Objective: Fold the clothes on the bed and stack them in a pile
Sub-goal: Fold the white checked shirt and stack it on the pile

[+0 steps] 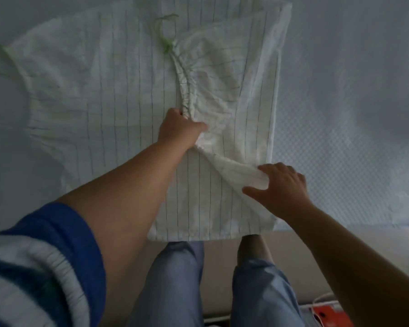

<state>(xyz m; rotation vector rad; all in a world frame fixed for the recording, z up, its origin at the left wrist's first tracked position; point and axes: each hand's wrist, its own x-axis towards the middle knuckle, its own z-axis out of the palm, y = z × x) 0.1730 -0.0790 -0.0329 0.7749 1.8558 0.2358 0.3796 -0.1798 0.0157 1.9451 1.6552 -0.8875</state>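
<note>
Left hand (178, 128) fingers curled, gripping the gathered cuff of the folded-in sleeve (213, 90). Right hand (281, 185) fingers pinch a fold nearer the hem. White striped shirt (104, 90) lies flat under both, on the bed (340, 90). No containers visible.

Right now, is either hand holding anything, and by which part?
Both hold the white striped garment. The left hand grips the gathered cuff of its folded-over sleeve; the right hand pinches a fold of the cloth lower down, near the hem.
</note>
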